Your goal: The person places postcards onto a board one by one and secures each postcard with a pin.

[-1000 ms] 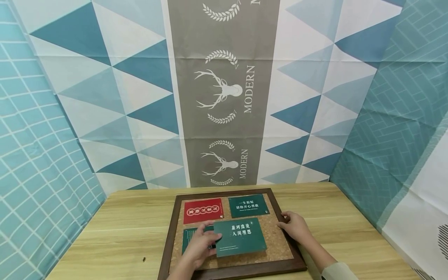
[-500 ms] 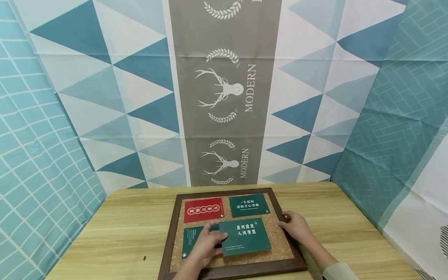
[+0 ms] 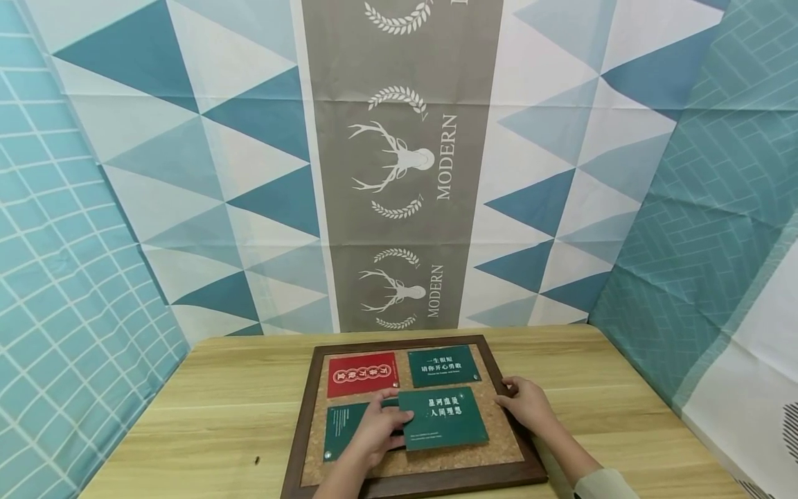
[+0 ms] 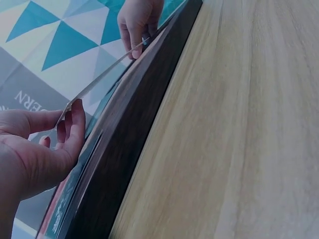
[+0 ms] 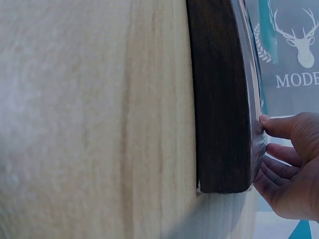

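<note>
My left hand [image 3: 377, 431] pinches a green card [image 3: 447, 418] with white lettering by its left edge, thumb on top. In the left wrist view the card [image 4: 97, 79] is seen edge-on, raised above the board. Beneath it lies a corkboard [image 3: 455, 479] with a dark wooden frame. My right hand [image 3: 530, 405] grips the frame's right side; in the right wrist view its thumb and fingers touch the frame [image 5: 222, 99]. A second green card [image 3: 341, 431], at the board's lower left, is partly hidden by my left hand.
A red card [image 3: 360, 375] is fixed at the board's upper left and another green card [image 3: 444, 366] at its upper right, with pins at corners. A small dark bit [image 3: 257, 460] lies on the wooden table [image 3: 206, 416]. Patterned cloth [image 3: 399, 208] covers the wall behind.
My left hand has carried the green card a short way right over the board, uncovering more of the lower-left card. My right hand has stayed on the frame.
</note>
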A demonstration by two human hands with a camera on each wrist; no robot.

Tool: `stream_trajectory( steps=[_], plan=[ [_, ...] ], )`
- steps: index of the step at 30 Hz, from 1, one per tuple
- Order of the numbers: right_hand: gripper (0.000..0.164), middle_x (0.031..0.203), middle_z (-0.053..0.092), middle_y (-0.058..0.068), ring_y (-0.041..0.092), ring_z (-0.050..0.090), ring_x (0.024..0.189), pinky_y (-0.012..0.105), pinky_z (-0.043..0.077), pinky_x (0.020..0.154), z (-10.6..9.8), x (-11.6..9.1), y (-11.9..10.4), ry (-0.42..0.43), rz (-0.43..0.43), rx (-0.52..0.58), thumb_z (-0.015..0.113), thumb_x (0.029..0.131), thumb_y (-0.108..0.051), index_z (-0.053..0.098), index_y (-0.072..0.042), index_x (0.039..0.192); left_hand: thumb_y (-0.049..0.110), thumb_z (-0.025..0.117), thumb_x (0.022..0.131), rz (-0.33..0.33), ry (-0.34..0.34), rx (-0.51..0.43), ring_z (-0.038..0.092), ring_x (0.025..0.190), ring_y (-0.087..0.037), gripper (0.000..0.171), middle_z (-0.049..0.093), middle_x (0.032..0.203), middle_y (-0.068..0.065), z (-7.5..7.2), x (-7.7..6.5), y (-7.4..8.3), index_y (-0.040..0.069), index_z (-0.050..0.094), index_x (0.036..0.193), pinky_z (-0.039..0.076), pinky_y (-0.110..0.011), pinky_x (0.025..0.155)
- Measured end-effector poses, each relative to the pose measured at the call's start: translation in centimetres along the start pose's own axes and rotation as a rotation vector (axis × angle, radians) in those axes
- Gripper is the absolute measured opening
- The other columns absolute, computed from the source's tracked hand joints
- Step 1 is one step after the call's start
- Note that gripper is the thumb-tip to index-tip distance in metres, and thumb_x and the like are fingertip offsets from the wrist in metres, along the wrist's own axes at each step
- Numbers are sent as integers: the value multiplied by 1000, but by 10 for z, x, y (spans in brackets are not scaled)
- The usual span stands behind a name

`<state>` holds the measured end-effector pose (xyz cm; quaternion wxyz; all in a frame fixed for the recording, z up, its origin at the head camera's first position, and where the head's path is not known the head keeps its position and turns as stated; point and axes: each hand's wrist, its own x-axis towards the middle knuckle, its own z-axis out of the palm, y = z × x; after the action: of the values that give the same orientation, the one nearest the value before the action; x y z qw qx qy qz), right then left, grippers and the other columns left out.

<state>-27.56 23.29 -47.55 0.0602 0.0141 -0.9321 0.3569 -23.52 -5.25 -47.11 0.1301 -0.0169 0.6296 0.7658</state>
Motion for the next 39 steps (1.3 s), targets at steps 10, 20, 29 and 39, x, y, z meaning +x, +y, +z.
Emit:
stream_trajectory(
  steps=[10, 20, 29, 39],
  plan=[
    [44, 96, 65, 14, 24, 61, 83, 34, 51, 62, 1, 1, 0, 3, 0, -7, 70, 82, -17, 59, 6, 118, 4, 62, 86, -6, 26, 18, 62, 77, -16, 59, 61, 103, -13, 6, 6, -3, 4, 25, 133, 57, -34, 64],
    [44, 96, 65, 14, 24, 61, 83, 36, 51, 64, 2, 3, 2, 5, 5, -9, 70, 82, -16, 59, 6, 118, 6, 64, 85, 11, 79, 111, 59, 77, -16, 55, 56, 104, -15, 13, 11, -3, 5, 31, 130, 55, -31, 57],
    [44, 95, 65, 14, 24, 61, 83, 36, 51, 63, 0, 0, -2, -1, 2, -9, 70, 83, -17, 58, 7, 118, 0, 67, 79, 166, 188, 341, 55, 61, -16, 47, 47, 80, -8, 19, 8, -2, 2, 44, 120, 52, -32, 44],
    [44, 95, 65, 14, 25, 61, 83, 36, 51, 63, 1, 1, 0, 5, -5, -17, 70, 83, -17, 58, 7, 118, 4, 70, 78, 212, 261, 548, 51, 51, -15, 44, 47, 71, -5, 25, 10, 2, 3, 49, 117, 49, -29, 38]
  ],
)
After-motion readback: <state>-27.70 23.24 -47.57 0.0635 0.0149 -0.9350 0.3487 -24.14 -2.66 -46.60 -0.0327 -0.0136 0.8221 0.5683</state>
